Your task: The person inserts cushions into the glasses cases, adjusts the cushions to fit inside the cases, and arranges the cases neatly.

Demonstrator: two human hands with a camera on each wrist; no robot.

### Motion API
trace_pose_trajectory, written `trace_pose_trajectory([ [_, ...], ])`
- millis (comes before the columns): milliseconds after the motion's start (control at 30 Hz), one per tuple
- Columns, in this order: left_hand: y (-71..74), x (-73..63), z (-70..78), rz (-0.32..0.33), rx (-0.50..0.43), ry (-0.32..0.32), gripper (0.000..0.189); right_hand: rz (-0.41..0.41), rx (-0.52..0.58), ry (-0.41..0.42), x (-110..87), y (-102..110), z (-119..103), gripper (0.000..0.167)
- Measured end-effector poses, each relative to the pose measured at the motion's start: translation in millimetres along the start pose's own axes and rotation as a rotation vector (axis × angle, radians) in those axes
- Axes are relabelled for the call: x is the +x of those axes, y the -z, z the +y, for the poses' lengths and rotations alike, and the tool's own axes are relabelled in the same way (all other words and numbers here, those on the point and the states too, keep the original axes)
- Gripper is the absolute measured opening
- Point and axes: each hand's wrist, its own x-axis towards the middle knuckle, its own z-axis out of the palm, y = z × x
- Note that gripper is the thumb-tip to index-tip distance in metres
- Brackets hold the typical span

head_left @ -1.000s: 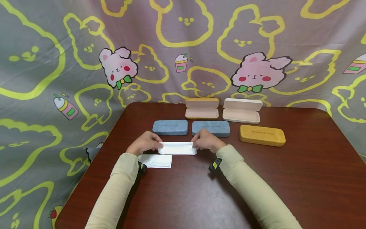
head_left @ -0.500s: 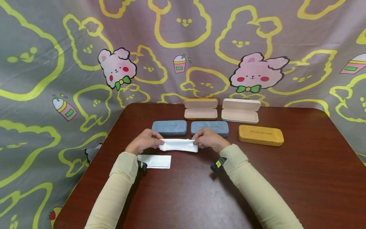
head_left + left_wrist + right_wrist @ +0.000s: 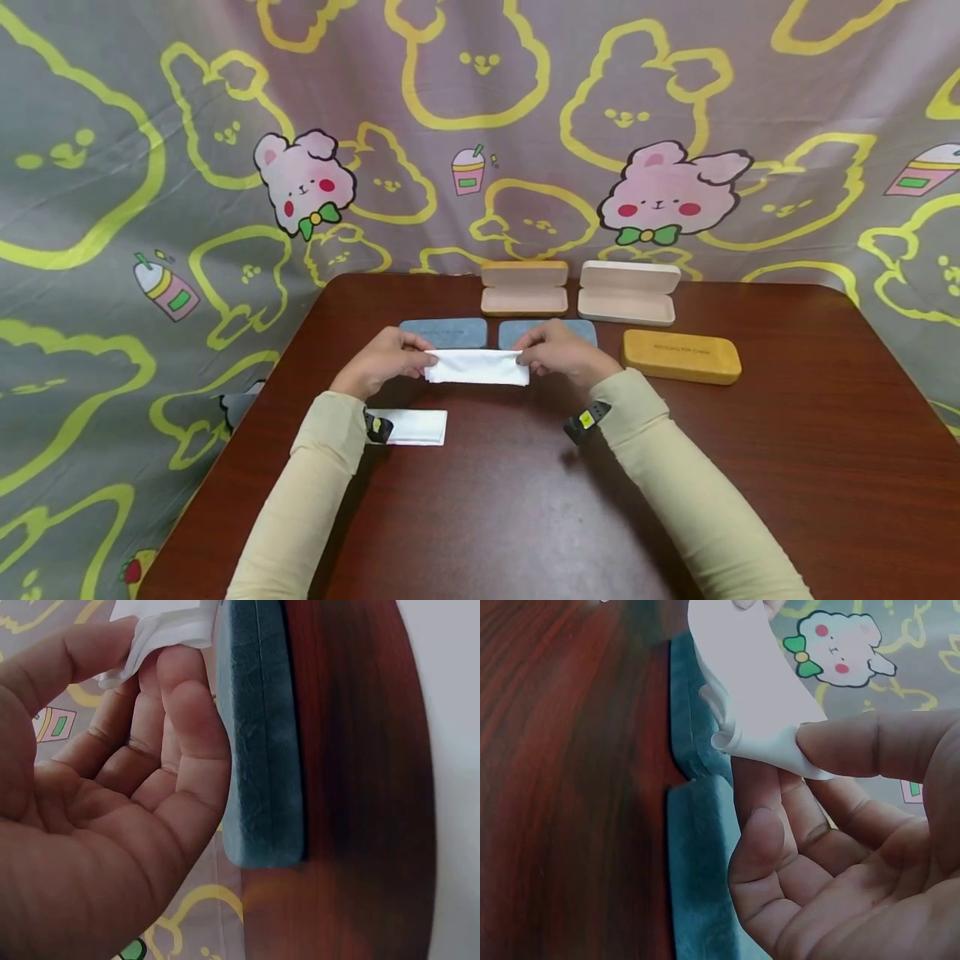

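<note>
A folded white cloth (image 3: 480,367) is stretched between both hands, in front of two blue glasses cases. My left hand (image 3: 388,360) pinches its left end between thumb and fingers. The right hand (image 3: 561,354) pinches the other end the same way. Layered folds show at the cloth's edge (image 3: 757,712) in the right wrist view. Behind the hands lie the left blue case (image 3: 444,332) and the right blue case (image 3: 517,331), both closed and partly covered in the head view. A second folded white cloth (image 3: 416,427) lies on the table near the left wrist.
A closed yellow glasses case (image 3: 681,357) lies to the right of the right hand. At the back stand an opened yellow case (image 3: 525,300) and an opened white case (image 3: 627,305). Behind the brown table (image 3: 480,517) hangs a patterned curtain (image 3: 427,100).
Both hands have carried the stretched cloth up and away from me, slightly to the right, so it now overlaps the front of the blue cases. The second cloth stays put.
</note>
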Motion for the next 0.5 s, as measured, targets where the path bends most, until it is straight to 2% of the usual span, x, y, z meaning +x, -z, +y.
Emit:
trace_pose_trajectory([
  [133,-2.5,3.9,7.1,0.001,0.015,0.0,0.018,0.009,-0.016,0.022,1.0,6,0,0.016],
  [500,-10.1,17.4,30.9,0.028,0.003,-0.02,0.015,0.055,-0.068,0.004,3.4,26,-4,0.017],
])
